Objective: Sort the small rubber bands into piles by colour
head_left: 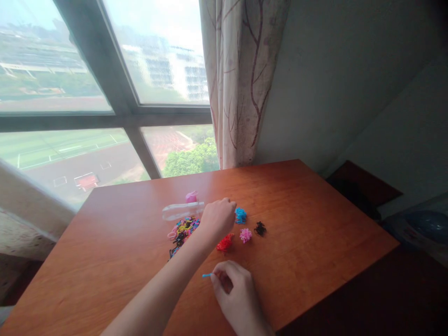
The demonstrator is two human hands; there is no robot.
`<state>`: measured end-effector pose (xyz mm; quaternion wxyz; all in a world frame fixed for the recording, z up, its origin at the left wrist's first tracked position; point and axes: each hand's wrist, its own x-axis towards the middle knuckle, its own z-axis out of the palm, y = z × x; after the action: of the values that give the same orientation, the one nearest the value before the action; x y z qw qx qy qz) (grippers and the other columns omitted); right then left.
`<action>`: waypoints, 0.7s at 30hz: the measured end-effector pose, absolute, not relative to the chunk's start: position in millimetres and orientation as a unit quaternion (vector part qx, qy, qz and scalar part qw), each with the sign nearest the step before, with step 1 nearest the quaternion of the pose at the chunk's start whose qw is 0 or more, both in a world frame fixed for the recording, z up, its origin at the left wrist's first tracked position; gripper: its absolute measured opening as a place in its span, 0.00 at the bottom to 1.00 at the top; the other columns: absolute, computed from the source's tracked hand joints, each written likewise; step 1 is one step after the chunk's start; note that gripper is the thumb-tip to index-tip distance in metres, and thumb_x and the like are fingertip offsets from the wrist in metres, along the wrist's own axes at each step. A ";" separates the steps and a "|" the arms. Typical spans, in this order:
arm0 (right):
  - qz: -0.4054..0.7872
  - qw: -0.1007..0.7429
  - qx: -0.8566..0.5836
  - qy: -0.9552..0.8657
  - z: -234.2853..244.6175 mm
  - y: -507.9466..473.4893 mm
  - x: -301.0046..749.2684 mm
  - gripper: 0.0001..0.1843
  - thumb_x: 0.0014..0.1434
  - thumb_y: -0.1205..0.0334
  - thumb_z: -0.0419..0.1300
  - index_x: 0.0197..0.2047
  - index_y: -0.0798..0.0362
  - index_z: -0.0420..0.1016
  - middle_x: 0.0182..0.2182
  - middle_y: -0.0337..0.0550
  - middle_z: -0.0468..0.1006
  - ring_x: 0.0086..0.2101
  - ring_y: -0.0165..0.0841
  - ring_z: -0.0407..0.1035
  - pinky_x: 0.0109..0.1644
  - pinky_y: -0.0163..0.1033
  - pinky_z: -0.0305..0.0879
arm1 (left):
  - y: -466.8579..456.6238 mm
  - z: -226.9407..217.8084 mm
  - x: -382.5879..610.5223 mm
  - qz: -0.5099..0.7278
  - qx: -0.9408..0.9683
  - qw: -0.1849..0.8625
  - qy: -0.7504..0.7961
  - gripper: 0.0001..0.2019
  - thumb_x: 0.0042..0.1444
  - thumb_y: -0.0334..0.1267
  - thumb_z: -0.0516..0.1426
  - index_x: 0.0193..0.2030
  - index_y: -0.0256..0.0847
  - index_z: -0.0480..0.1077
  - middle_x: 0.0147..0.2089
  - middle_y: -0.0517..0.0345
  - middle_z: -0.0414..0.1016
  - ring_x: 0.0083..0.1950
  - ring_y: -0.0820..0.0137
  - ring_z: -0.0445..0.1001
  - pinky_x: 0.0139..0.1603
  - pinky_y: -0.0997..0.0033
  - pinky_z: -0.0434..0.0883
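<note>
My left hand reaches across the table with its fingers curled closed beside a small pile of blue rubber bands. Whatever its fingertips may hold is hidden from view. Nearer to me, my right hand pinches a blue rubber band between thumb and forefinger, its end poking out to the left. Under my left wrist lie red rubber bands, partly covered. Pink rubber bands and black rubber bands form separate small heaps to the right. Left of my forearm spreads a mixed-colour pile of bands, partly hidden.
A clear plastic container lies behind the mixed pile, with a pink object beyond it. The wooden table stands against a window and a patterned curtain. Its right edge slants toward a dark area.
</note>
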<state>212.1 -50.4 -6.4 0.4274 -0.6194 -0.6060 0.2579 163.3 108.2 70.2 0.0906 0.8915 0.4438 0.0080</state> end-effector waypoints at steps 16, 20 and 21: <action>0.111 0.251 -0.709 -0.650 27.9 29.2 328.1 0.08 0.58 0.64 0.57 0.29 0.49 0.76 0.23 0.36 0.74 0.25 0.30 0.67 0.31 0.32 0.56 | 41.6 29.3 0.7 0.182 0.838 0.152 0.492 0.12 0.63 0.43 0.50 0.41 0.46 0.75 0.40 0.59 0.80 0.36 0.69 0.78 0.36 0.76 0.70; 0.115 0.218 -0.705 -0.665 28.4 44.5 328.2 0.08 0.57 0.65 0.59 0.28 0.49 0.77 0.24 0.36 0.77 0.26 0.30 0.68 0.31 0.32 0.53 | 32.9 23.5 -18.4 0.195 0.824 0.160 0.507 0.11 0.63 0.43 0.51 0.39 0.46 0.75 0.33 0.62 0.78 0.29 0.72 0.75 0.32 0.77 0.68; 0.112 0.211 -0.707 -0.665 27.9 47.0 327.8 0.08 0.57 0.66 0.59 0.28 0.49 0.78 0.24 0.37 0.77 0.26 0.30 0.68 0.31 0.33 0.53 | 31.6 22.7 -21.0 0.200 0.821 0.159 0.511 0.11 0.62 0.43 0.52 0.38 0.46 0.75 0.32 0.63 0.78 0.28 0.72 0.74 0.31 0.77 0.68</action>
<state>327.8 47.0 27.9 0.2108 -0.7072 -0.6655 0.1122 -21.0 31.6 22.7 0.1594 0.8209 0.5107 0.1997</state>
